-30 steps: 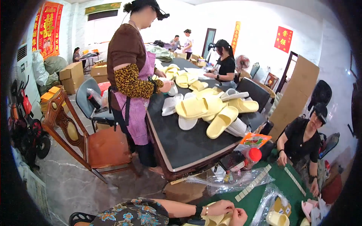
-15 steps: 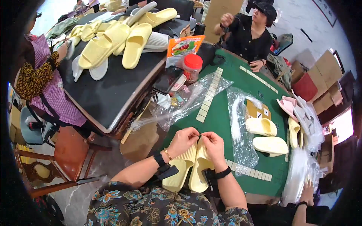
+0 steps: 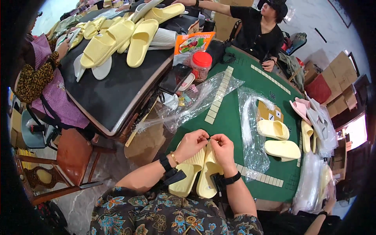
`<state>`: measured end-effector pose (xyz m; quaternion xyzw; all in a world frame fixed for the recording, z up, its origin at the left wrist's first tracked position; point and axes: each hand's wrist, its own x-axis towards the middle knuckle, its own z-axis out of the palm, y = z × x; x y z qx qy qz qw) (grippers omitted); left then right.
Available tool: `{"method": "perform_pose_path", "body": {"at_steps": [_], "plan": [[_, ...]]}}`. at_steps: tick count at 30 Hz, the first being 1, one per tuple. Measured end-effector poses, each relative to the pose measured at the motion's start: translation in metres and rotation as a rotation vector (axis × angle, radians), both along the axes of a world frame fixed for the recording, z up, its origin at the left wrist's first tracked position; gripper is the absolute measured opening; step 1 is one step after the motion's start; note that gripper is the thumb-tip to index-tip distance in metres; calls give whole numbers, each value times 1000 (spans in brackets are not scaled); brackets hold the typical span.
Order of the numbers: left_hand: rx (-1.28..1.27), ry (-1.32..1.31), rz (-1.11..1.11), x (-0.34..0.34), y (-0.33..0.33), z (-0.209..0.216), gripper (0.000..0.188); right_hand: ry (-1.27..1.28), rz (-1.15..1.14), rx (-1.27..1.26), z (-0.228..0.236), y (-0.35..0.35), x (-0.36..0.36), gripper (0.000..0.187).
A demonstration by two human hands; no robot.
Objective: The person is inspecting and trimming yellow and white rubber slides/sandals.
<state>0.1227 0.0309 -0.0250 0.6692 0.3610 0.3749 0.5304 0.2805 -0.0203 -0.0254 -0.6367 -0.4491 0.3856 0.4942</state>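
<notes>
A pair of pale yellow slippers [image 3: 206,184] stands side by side in front of me, their ribbed fronts under my fingers. My left hand [image 3: 192,145] pinches at the toe ends, fingertips together. Close beside it, my right hand [image 3: 222,150] is also closed in a pinch, its fingertips almost meeting those of the left. Whatever is between the fingertips is too small to make out. To the right lie two more yellow slippers [image 3: 282,149] and a bundle of thin white strands [image 3: 247,129] on clear plastic.
The green table [image 3: 188,131] carries rows of white tiles [image 3: 219,94]. A red-lidded jar [image 3: 201,64] and an orange pouch [image 3: 192,45] stand beyond. Yellow slippers pile on the black table [image 3: 117,94]. Clear bags [image 3: 307,180] lie at right; co-workers [image 3: 254,35] sit around.
My hands stay over the slippers with only slight finger movement. The co-worker in black has stretched an arm out to the left. At lower right, another person's hand has shifted across the bags.
</notes>
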Motion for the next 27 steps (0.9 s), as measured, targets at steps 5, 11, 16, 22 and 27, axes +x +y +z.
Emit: {"method": "perform_pose_path", "body": {"at_steps": [5,11,16,22,27], "plan": [[0,21,-1,0,0,-2,14,-40,15,11,-1,-1,0,14],[11,-12,-6,0,0,-4,15,-69,40,3,-1,-2,1,17],[-16,-3,-11,0,-1,-3,14,-41,42,5,0,-1,1,15],[-31,13,-12,0,-1,-1,14,-13,16,32,-1,-1,1,11],[-12,-1,-17,0,-2,-2,14,1,4,36,-3,-1,2,9]]}}
